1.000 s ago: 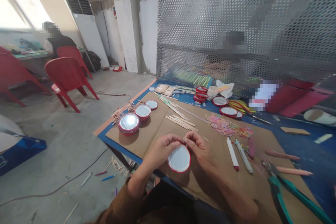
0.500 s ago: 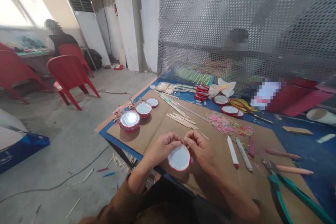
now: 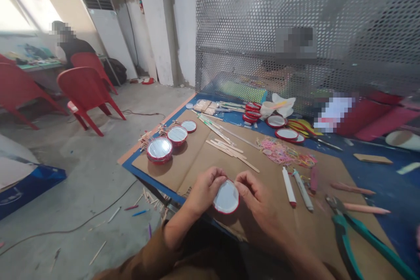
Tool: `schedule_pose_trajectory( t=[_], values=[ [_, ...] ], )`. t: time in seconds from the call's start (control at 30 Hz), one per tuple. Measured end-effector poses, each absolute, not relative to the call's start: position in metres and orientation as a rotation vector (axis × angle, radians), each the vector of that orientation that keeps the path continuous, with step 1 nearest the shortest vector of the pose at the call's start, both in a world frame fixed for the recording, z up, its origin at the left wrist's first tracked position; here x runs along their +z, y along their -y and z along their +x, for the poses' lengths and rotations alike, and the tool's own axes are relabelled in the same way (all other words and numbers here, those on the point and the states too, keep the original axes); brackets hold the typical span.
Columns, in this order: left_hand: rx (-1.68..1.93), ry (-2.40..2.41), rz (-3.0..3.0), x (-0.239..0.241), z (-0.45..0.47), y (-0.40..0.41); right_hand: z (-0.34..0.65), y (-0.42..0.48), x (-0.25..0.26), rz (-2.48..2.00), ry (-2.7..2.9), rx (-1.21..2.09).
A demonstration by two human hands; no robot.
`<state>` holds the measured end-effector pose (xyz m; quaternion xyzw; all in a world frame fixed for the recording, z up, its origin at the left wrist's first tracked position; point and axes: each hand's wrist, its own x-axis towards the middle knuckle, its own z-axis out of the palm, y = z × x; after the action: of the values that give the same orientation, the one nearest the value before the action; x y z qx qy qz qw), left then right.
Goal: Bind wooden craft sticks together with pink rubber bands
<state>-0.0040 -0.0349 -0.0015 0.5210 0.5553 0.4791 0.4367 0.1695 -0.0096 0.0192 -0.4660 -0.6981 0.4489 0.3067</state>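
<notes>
Near the table's front edge, a round white disc point(image 3: 226, 197) with a red rim, like a small drum, is held up with its white face showing. My left hand point(image 3: 207, 189) grips its upper left side, thumb along the rim and fingers curled. The fingers of my right hand point(image 3: 257, 192) are closed in a pinch at the upper right rim; whether a small piece is between them is hidden. Beyond the hands lie flat wooden sticks point(image 3: 231, 151). A tangle of coloured rubber bands point(image 3: 284, 148) lies to their right.
Similar red-rimmed discs point(image 3: 159, 148) stand in a row at the left, with thin sticks beside them. White and grey markers point(image 3: 288, 187) and green-handled pliers point(image 3: 343, 227) lie right on the cardboard point(image 3: 197, 153). A perforated metal screen point(image 3: 249, 22) rises behind. A person point(image 3: 78, 46) sits far left.
My right fingertips have moved away from my left fingertips, from the disc's top edge to its upper right rim. The disc is slightly further right in view. The camera has shifted a little.
</notes>
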Motion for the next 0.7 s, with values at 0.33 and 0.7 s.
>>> schedule_pose_trajectory(
  t=[0.33,0.7],
  values=[
    [1.147,-1.514,1.262,0.000,0.002,0.036,0.177,0.047,0.005,-1.339,1.715,1.199],
    [1.182,-1.584,1.219,0.002,0.006,0.037,0.163,0.069,-0.002,-1.559,1.251,1.308]
  ],
)
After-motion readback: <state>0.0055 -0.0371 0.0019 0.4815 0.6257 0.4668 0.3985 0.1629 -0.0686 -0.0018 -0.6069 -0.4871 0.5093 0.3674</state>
